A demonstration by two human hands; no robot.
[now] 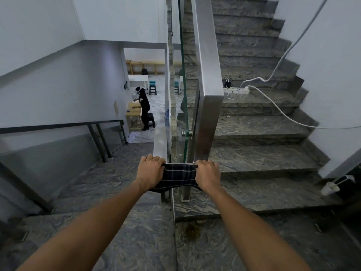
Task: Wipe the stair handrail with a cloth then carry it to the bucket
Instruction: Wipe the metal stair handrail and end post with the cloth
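Observation:
A dark plaid cloth (176, 178) is stretched between my two hands over the near end of the steel handrail. My left hand (150, 169) grips its left end where the descending rail (160, 137) meets the landing. My right hand (207, 173) grips its right end at the foot of the ascending steel handrail (207, 61). The cloth hangs down in front of the rail's post. No bucket is in view.
A glass panel (182, 85) stands between the two rails. Marble stairs (254, 122) climb on the right, with a power strip and white cables (242, 90) on one step. Another flight descends on the left, beside a dark railing (58, 126). A person (144, 108) works downstairs.

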